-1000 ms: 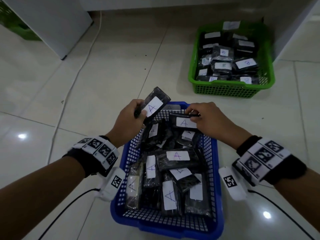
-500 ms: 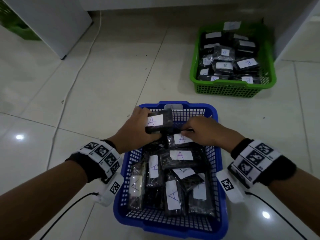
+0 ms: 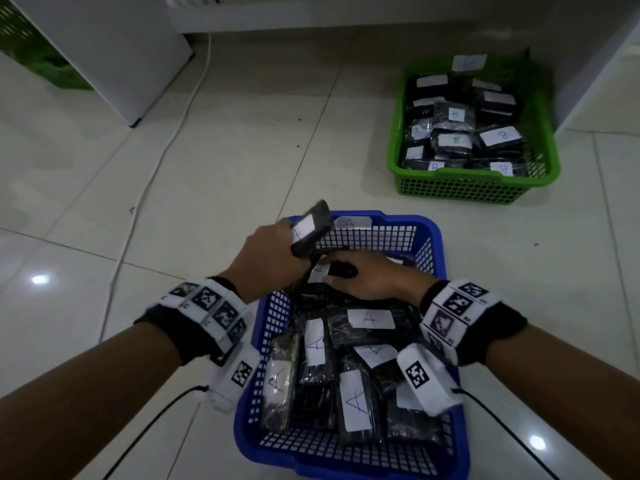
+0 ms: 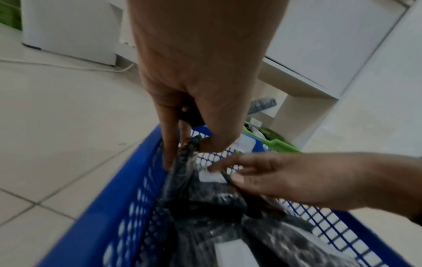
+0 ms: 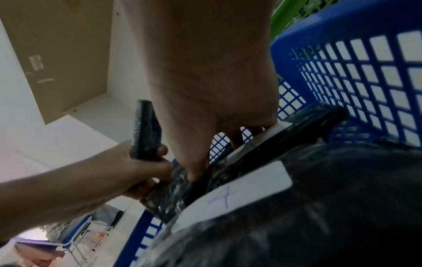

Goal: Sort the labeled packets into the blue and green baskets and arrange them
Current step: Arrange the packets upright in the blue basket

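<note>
A white cable [image 3: 162,133] runs along the tiled floor [image 3: 104,188] at the far left, past a white cabinet [image 3: 114,46]. Nearer, the left hand [image 3: 266,258] curls its fingers and thumb round a black packet [image 3: 311,230] with a white label, holding it tilted above the far left corner of the blue basket [image 3: 440,265]. In the right wrist view that hand also touches a second, plastic-wrapped packet [image 5: 166,195] at the basket's left wall. Just to its right, the right hand [image 3: 367,278] reaches into the far end of the basket, thumb and fingers pinching a packet lying there [image 3: 323,271], its white label partly hidden. The near part of the basket is filled with black packets marked A [image 3: 370,320], lying flat and overlapping. Far right, well apart, the green basket [image 3: 464,188] holds black packets marked B [image 3: 453,140].
</note>
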`<action>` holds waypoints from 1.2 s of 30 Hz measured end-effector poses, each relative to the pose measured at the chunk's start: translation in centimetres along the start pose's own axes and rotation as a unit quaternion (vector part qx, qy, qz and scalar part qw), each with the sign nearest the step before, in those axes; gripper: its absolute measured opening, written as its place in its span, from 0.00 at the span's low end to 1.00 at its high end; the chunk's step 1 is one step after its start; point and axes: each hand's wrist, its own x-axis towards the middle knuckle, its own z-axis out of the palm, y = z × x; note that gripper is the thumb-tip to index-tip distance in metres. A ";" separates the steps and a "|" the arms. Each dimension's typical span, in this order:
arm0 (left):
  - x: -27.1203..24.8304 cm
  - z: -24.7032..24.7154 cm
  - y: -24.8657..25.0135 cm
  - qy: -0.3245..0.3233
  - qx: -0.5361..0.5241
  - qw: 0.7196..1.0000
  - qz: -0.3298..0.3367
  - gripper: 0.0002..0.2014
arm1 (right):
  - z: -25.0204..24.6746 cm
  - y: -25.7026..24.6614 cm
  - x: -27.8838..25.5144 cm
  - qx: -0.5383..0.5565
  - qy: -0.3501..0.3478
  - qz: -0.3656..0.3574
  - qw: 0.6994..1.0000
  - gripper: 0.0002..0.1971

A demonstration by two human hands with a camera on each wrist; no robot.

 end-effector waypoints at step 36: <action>-8.2 0.1 1.5 -0.118 -0.123 0.977 0.128 0.09 | -1.2 1.4 -2.1 0.282 0.269 0.066 0.919 0.34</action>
